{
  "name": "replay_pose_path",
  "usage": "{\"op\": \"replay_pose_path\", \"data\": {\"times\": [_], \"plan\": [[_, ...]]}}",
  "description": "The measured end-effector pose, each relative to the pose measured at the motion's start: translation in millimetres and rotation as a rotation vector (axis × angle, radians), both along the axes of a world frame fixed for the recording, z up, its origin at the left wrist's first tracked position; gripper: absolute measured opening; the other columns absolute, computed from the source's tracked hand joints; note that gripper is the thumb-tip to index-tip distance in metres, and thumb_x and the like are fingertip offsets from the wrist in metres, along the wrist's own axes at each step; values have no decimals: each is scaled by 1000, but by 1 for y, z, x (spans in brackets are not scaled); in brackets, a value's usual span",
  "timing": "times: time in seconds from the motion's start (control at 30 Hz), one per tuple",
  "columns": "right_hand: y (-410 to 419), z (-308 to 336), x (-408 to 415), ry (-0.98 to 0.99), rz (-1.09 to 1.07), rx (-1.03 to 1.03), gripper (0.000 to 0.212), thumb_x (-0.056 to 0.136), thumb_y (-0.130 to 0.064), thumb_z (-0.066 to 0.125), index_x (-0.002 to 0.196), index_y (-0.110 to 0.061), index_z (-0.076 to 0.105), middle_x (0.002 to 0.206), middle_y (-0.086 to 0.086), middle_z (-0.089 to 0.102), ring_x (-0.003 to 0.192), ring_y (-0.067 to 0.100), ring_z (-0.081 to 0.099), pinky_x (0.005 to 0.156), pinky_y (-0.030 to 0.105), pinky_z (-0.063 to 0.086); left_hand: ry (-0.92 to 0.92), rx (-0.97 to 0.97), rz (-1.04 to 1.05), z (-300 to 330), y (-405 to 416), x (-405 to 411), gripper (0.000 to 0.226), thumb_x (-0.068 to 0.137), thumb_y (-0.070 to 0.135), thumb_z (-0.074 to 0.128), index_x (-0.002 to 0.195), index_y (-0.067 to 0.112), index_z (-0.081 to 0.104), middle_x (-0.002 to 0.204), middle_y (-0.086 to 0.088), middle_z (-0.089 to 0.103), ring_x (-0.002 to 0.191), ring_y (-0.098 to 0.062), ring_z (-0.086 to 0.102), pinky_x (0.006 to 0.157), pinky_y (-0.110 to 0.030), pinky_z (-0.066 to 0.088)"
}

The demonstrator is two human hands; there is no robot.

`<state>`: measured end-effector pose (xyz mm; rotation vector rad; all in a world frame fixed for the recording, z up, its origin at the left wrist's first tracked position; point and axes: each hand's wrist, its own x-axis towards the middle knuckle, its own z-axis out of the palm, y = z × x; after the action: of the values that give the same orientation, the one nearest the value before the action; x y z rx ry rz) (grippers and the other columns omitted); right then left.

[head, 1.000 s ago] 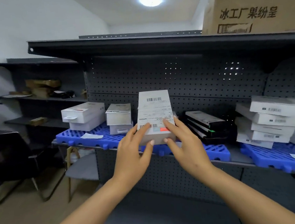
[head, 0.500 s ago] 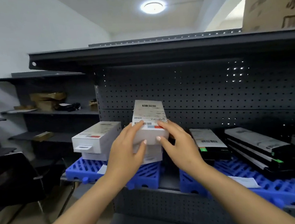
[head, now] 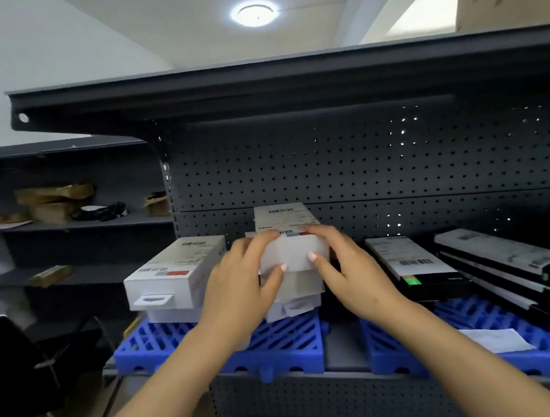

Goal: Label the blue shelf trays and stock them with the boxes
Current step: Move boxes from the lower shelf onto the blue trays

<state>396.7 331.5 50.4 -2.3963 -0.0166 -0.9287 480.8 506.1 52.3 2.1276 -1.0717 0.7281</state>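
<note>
My left hand (head: 240,286) and my right hand (head: 354,268) both hold the white box (head: 291,240), fingers on top and thumbs on its near end. The box sits on top of a small pile of white boxes (head: 293,292) on the left blue tray (head: 278,346). More white boxes (head: 173,275) sit just to the left, and black boxes (head: 416,269) lie on the right blue tray (head: 410,355).

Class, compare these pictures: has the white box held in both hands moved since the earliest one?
Yes. The white box has gone left, from the gap between trays onto the stack on the left blue tray.
</note>
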Motion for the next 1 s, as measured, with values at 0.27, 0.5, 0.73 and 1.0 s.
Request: {"op": "replay_pose_path", "data": {"times": [0.27, 0.5, 0.73, 1.0], "plan": [[12, 2, -3, 67, 20, 114, 73, 95, -35, 49, 143, -51, -3, 147, -16, 29, 126, 3, 37, 97, 25, 38, 72, 36, -18, 2, 2, 4, 62, 92, 42, 51, 143, 48, 16, 128, 2, 48, 92, -18, 55, 65, -29, 42], [16, 4, 8, 119, -77, 210, 77, 96, -35, 48, 147, -38, -9, 126, -3, 53, 97, 10, 54, 80, 26, 46, 274, -135, -114, -7, -9, 9, 87, 91, 39, 55, 143, 48, -14, 127, 9, 47, 86, -11, 59, 68, -24, 45], [13, -7, 21, 152, 60, 433, 55, 96, -28, 50, 144, -33, 25, 125, -14, 50, 115, 6, 50, 91, 21, 39, 627, -210, -256, -25, -17, 32, 108, 81, 33, 72, 150, 24, -10, 136, 12, 45, 120, -5, 46, 92, -20, 39], [12, -27, 37, 296, -36, 315, 53, 87, -17, 62, 135, -24, 42, 128, -3, 56, 115, 12, 52, 83, 15, 38, 730, -141, -283, -27, -24, 57, 105, 72, 29, 80, 150, 20, 9, 135, 5, 51, 121, -11, 50, 100, -31, 44]]}}
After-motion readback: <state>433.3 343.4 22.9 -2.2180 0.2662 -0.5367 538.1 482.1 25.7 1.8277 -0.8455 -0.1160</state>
